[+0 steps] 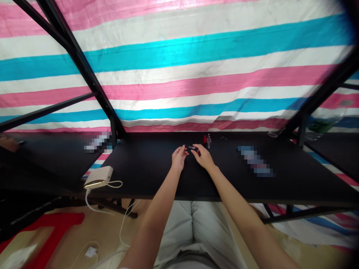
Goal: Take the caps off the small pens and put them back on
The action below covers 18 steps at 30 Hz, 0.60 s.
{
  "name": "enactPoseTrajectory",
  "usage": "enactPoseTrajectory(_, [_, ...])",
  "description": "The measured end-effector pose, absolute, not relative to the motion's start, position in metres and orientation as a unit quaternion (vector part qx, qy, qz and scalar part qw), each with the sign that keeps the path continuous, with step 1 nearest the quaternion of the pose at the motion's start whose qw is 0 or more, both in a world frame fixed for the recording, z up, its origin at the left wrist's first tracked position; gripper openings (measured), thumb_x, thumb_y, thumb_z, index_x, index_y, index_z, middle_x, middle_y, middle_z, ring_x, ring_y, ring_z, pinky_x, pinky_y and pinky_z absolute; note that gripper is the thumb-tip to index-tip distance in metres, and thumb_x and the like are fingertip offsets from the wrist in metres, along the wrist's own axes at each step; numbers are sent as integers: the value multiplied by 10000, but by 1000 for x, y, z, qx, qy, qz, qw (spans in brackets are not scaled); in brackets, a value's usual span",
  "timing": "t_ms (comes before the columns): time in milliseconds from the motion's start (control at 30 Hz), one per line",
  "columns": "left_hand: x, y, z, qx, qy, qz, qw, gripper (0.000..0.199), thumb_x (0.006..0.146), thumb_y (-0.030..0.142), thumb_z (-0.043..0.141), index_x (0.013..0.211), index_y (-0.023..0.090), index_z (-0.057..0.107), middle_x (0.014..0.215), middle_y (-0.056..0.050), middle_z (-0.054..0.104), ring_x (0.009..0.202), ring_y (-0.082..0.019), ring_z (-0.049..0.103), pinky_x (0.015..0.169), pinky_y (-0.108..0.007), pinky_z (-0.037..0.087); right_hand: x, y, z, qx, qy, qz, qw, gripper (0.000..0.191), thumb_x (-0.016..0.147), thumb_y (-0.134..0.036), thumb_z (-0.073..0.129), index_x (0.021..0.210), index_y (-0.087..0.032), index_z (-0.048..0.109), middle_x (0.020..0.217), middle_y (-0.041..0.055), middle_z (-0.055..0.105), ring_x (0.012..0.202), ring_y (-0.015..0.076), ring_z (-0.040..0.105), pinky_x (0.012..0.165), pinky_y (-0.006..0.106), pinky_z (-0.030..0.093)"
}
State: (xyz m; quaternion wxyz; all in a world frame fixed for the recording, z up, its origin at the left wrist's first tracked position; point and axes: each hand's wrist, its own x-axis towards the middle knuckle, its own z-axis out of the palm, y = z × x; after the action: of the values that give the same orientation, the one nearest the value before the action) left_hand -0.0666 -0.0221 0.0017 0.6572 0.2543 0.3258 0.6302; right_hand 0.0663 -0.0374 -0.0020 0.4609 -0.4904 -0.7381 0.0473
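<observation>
Over the black table point(151, 175), my left hand point(178, 157) and my right hand point(204, 157) meet around a small, slim dark object with a pale or clear section point(190, 147). The left fingers pinch its left end, while the right thumb and fingers close on its right end. It is too small for me to tell its kind. Just beyond my right hand lie a small red item point(205, 139) and a row of small clear pieces point(209, 141).
A white boxy device point(99, 176) with a cable sits at the table's left edge. To the right lies a blurred-out flat item point(255, 160). Tiny bits point(223, 138) are at the back. Black frame bars point(92, 84) flank a striped sheet. Another person's hand point(8, 143) shows far left.
</observation>
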Motion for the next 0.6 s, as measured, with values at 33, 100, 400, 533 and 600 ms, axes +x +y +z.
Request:
enactPoseTrajectory(33, [-66,-22,1,261,323,628,658,238,612,244,702,760,116,566,685,-14,596,544,-59,525,609,-238,436,66,-38,-2,-495,-739,50,454,336,846,-383,404,1098,-189,512,938,70,599,653,138,548,692,295,452])
enactPoseTrajectory(100, [-66,-23,0,277,320,620,660,242,609,250,703,761,115,571,690,-14,598,542,-61,525,601,-239,434,67,-38,-2,-498,-746,53,438,319,858,-379,379,1064,-188,531,929,69,601,682,144,552,692,287,442])
enactPoseTrajectory(400, [-66,-22,1,270,341,640,633,270,591,280,707,736,126,540,649,6,570,510,-54,505,568,-227,424,69,-33,-3,-501,-766,-17,403,220,843,-306,419,925,-185,583,885,67,577,824,173,523,730,297,379])
enactPoseTrajectory(533, [-67,-19,1,267,357,651,614,286,587,304,704,734,133,528,644,9,559,496,-52,492,548,-221,416,74,-28,-7,-544,-746,-44,381,188,814,-277,450,882,-187,600,848,72,559,808,187,503,705,305,356])
enactPoseTrajectory(600, [-67,-19,1,280,370,651,600,287,587,312,701,734,136,531,651,5,561,492,-53,488,538,-219,409,80,-28,-10,-580,-722,-44,375,175,800,-276,462,854,-185,602,811,66,559,783,189,496,678,301,344])
